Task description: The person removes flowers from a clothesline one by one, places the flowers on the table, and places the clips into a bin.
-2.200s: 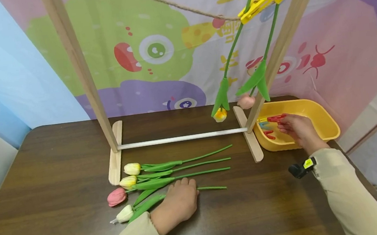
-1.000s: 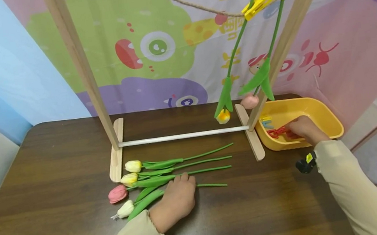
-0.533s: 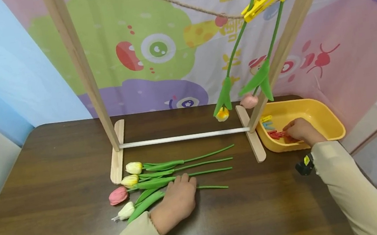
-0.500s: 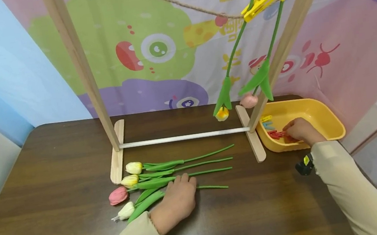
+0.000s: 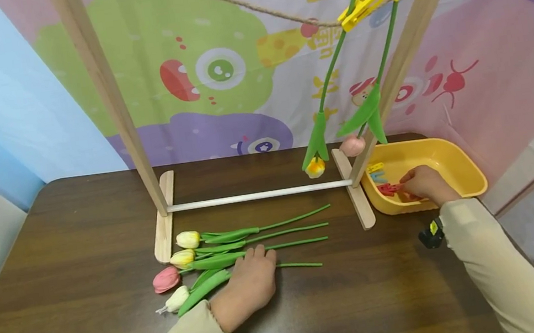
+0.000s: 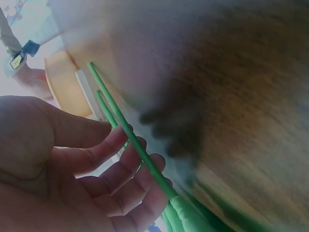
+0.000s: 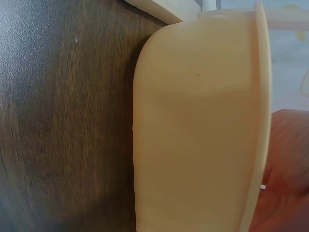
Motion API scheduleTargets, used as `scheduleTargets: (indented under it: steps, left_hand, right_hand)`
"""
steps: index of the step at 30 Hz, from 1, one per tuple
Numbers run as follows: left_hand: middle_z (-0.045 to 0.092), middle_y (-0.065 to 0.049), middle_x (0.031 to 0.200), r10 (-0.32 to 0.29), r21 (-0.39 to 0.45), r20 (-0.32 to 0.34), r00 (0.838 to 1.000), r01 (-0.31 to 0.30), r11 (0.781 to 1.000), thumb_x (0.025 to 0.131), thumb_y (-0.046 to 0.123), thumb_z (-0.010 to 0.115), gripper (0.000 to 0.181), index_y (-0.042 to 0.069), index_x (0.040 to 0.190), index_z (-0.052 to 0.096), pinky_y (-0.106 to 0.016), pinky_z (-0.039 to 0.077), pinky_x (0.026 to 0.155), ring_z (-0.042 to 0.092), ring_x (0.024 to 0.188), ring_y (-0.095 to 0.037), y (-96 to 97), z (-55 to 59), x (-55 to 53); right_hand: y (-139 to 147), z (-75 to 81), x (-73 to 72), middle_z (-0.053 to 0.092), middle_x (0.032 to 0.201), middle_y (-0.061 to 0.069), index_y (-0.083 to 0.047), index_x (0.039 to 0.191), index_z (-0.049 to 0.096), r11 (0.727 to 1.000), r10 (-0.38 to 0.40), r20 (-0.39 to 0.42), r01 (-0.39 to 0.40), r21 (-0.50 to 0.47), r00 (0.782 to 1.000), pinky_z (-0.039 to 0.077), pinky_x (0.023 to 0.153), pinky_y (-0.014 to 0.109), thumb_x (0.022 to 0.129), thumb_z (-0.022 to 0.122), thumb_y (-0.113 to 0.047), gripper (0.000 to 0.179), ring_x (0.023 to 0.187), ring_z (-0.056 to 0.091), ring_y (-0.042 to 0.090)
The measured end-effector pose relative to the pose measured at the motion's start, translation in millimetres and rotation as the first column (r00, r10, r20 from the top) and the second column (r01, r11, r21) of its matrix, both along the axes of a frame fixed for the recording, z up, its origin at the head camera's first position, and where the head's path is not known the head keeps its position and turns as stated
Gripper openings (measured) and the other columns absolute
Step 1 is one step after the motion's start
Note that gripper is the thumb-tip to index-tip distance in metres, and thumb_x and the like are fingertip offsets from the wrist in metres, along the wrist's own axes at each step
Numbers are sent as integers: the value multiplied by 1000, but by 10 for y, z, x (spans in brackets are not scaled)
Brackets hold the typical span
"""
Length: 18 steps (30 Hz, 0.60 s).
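Note:
In the head view my left hand (image 5: pixel 249 285) rests over the stem of a white tulip (image 5: pixel 178 298) lying on the table. The left wrist view shows its relaxed fingers (image 6: pixel 128 181) lightly touching the green stem (image 6: pixel 130 133). My right hand (image 5: pixel 424 183) reaches inside a yellow basin (image 5: pixel 468 175), thumb and fingers pinching a red clothespin (image 5: pixel 390 189). In the right wrist view the basin's side (image 7: pixel 198 121) hides most of that hand. A pink tulip (image 5: pixel 166 279) and two yellow-white tulips (image 5: pixel 188 239) lie beyond my left hand.
A wooden frame (image 5: pixel 114 102) with a sagging rope (image 5: pixel 252 7) stands at the back. Two tulips (image 5: pixel 315 167) hang head down from it by yellow clothespins (image 5: pixel 367 1). Yellow and blue clothespins (image 5: pixel 377 177) lie in the basin's left end. Behind hangs a cartoon-print cloth (image 5: pixel 235 109).
My right hand has lowered a red clothespin deeper into the basin, beside the red one lying there, and has barely moved in the last half second. The left hand stays on the stem.

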<state>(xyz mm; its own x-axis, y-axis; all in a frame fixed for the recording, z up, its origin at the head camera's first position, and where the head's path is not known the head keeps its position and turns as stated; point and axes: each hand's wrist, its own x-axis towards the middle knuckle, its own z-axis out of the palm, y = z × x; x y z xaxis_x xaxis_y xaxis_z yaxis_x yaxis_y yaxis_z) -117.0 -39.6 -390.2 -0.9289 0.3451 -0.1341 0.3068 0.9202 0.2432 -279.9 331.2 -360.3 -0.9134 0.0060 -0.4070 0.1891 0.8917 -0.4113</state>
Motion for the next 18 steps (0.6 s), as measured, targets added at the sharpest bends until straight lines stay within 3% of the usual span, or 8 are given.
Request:
scheduleTargets:
  steps: [4, 10, 18]
  left_hand:
    - [55, -17, 103, 4, 8, -9, 1000, -4, 1000, 82, 4, 58, 24, 3, 106, 58, -47, 47, 77, 54, 99, -33, -7, 2, 1]
    - [55, -16, 97, 1, 32, -28, 1000, 0, 999, 81, 3, 58, 20, 3, 101, 59, -47, 47, 72, 55, 94, -33, -27, 2, 2]
    - [54, -15, 93, -8, 46, -26, 1000, 9, 999, 83, 4, 57, 12, 3, 95, 58, -45, 45, 70, 54, 91, -32, -38, 7, 12]
  right_hand:
    - [10, 30, 25, 61, 93, 18, 12, 115, 55, 1000, 5, -27, -5, 25, 1000, 44, 64, 26, 87, 59, -25, 46, 80, 55, 23]
    - [-65, 103, 92, 58, 111, 28, 11, 114, 55, 998, 24, -110, -17, 64, 994, 46, 77, 41, 91, 54, -29, 47, 91, 53, 33]
    - [-188, 244, 188, 58, 111, 30, 11, 113, 56, 994, 29, -155, -12, 111, 988, 46, 72, 40, 92, 52, -30, 46, 89, 53, 36]
